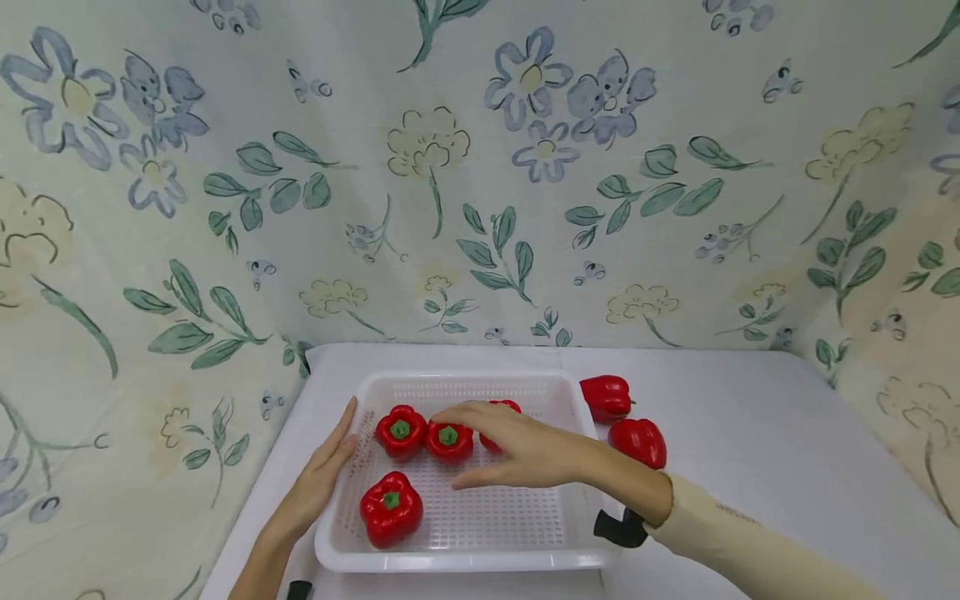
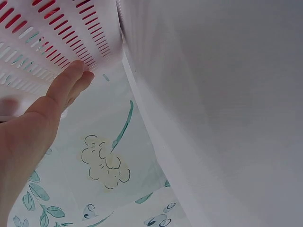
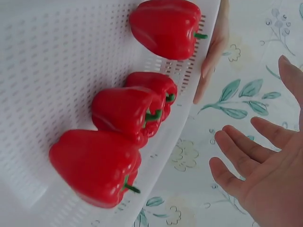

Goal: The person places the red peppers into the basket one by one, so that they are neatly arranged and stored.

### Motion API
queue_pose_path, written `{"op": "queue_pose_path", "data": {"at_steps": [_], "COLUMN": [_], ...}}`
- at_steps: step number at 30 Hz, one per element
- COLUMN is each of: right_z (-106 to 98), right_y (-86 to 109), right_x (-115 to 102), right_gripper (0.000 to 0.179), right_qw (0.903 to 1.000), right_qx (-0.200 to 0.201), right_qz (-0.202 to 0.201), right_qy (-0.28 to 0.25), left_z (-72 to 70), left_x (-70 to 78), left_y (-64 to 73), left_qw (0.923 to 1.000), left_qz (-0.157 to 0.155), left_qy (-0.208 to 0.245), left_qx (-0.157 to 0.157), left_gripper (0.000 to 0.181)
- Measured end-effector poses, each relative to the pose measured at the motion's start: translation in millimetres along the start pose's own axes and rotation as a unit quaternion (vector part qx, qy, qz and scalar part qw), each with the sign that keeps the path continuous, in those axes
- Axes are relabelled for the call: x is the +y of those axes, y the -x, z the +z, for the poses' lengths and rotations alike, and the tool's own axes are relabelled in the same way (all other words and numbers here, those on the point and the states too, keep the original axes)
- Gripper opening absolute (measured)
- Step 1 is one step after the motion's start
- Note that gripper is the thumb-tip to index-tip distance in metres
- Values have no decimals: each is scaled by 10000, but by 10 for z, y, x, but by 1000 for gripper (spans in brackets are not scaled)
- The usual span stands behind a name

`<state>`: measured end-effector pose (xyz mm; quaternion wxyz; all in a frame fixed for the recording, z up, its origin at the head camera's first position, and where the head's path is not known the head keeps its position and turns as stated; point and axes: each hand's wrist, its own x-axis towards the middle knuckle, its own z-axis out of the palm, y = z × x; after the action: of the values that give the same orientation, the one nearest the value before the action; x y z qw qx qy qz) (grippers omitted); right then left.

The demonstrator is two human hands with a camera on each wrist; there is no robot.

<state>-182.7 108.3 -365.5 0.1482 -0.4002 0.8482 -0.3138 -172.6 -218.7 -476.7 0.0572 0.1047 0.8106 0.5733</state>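
A white perforated plastic basket (image 1: pixel 465 562) holds several red bell peppers with green stems. One bell pepper (image 1: pixel 392 510) sits at the front left. Two more, the back-left pepper (image 1: pixel 401 433) and the middle pepper (image 1: pixel 449 450), stand side by side further back. Partly covered by my right hand in the head view is another pepper (image 3: pixel 94 165). My left hand (image 1: pixel 318 482) rests with straight fingers along the basket's left outer wall. Over the peppers hovers my right hand (image 1: pixel 517 446), fingers spread and thumb apart; the right wrist view shows nothing in it.
Beyond the basket's right wall, two red bell peppers, one further back (image 1: pixel 604 397) and one nearer (image 1: pixel 639 442), lie on the white-covered table (image 1: pixel 750 467). Floral cloth (image 1: pixel 480 167) hangs behind and at both sides. A black strap (image 1: pixel 621 528) is at my right wrist.
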Motion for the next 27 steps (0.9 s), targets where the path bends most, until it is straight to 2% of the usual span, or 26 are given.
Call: {"op": "queue_pose_path", "data": {"at_steps": [8, 17, 23, 27], "right_z": [-295, -426, -454, -403], "right_y": [419, 827, 1059, 1206], "right_x": [231, 594, 829, 994], "right_gripper": [76, 75, 72, 73], "right_qw": [9947, 9831, 9711, 9574], "right_qx": [782, 1404, 1855, 2238], "right_qz": [636, 1140, 1441, 1775], "right_qy": [182, 298, 431, 426], "left_z": [15, -3, 12, 18], "left_x": [-32, -22, -14, -1], "left_y": [-8, 7, 13, 1], "left_qw": [9999, 9999, 10000, 10000], "left_qz": [-10, -103, -69, -81], "left_qy": [125, 10, -42, -19], "left_qx": [-71, -9, 29, 27], "left_gripper": [58, 58, 59, 60]}}
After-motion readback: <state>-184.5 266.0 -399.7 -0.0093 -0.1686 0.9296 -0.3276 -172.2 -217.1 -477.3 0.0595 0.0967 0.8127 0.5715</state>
